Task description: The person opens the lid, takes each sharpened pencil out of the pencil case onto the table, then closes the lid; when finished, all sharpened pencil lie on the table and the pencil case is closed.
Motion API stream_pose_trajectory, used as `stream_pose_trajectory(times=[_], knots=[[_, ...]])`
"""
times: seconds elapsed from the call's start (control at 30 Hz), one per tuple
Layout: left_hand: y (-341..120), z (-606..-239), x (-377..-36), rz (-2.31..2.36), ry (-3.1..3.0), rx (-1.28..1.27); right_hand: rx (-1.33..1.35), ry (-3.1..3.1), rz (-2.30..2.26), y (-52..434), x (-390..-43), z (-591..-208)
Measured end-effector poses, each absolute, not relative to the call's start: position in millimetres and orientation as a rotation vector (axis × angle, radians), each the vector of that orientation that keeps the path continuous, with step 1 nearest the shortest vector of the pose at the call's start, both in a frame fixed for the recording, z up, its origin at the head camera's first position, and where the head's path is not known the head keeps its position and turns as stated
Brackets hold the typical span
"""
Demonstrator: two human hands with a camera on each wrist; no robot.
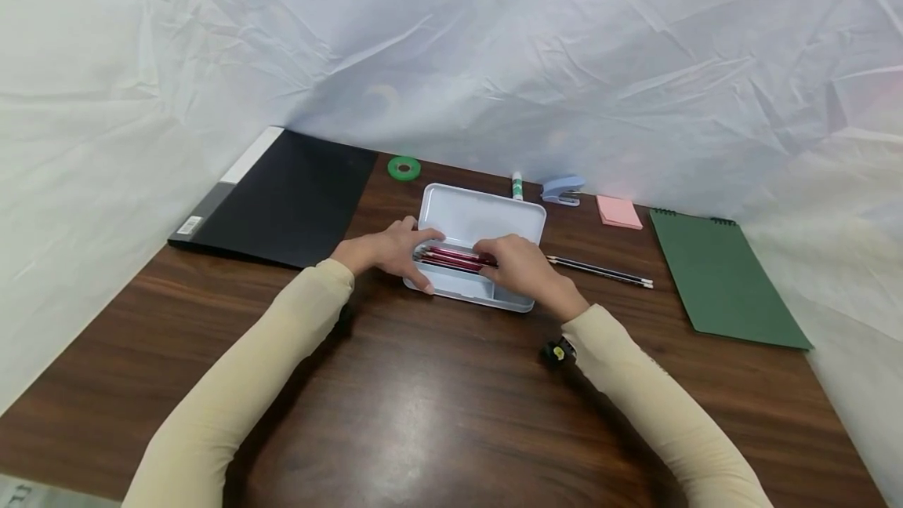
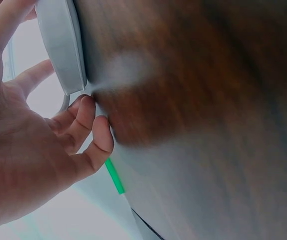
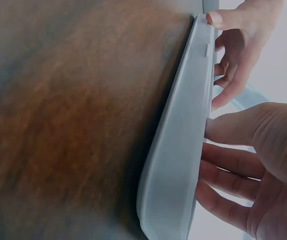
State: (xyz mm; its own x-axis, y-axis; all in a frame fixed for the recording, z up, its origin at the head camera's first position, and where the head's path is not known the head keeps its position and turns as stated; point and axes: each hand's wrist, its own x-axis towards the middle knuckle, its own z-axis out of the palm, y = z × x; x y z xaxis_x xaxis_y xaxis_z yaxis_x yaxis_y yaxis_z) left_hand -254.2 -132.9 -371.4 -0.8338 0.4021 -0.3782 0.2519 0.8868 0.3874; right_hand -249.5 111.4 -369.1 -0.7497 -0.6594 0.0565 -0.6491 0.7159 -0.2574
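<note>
Reaching into the pencil case (image 1: 451, 282): pictured open at the middle of a dark wooden table (image 1: 402, 406), with lid (image 1: 487, 214) laid back toward 12 o'clock, as read from the seated side.

Left hand (image 1: 392, 249): at the case's 9 o'clock end, with thumb and forefinger spread wide over the corner, thumb on the near rim; steadying, by the look of it, rather than clenched.

Right hand (image 1: 520, 266): over the case's 3 o'clock half, with thumb and forefinger almost together about the ends of the red pencils (image 1: 457, 258); firmness of hold impossible to tell.

Steady handling: best done with light pressure at 9 o'clock to stop the case sliding; gather pencil ends evenly, keep shafts low and parallel, and avoid snagging the inner divider or bumping the lid.

Pencils: several red, lying inside the case, exact number hidden by fingers; two dark, side by side on the table toward 3 o'clock.

Around the case: one black folder (image 1: 289, 194) at 10, one green tape roll (image 1: 395, 170) at 11, one glue stick (image 1: 517, 187) at 1, one stapler (image 1: 557, 192) and one pink sticky-note pad (image 1: 619, 212) toward 2, one green notebook (image 1: 734, 281) at 3.
</note>
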Motion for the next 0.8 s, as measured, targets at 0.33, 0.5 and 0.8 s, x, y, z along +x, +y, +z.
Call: stream_pose_trajectory(times=[0.33,0.5,0.8], knots=[[-133,-369,-254,0.439,2.596,0.478,-1.168,2.889,-0.251,103,-255,-367],[-133,-370,-254,0.442,2.595,0.486,-1.203,2.855,-0.22,103,-256,-366],[-133,-369,-252,0.443,2.593,0.491,-1.205,2.757,-0.293,105,-263,-366]])
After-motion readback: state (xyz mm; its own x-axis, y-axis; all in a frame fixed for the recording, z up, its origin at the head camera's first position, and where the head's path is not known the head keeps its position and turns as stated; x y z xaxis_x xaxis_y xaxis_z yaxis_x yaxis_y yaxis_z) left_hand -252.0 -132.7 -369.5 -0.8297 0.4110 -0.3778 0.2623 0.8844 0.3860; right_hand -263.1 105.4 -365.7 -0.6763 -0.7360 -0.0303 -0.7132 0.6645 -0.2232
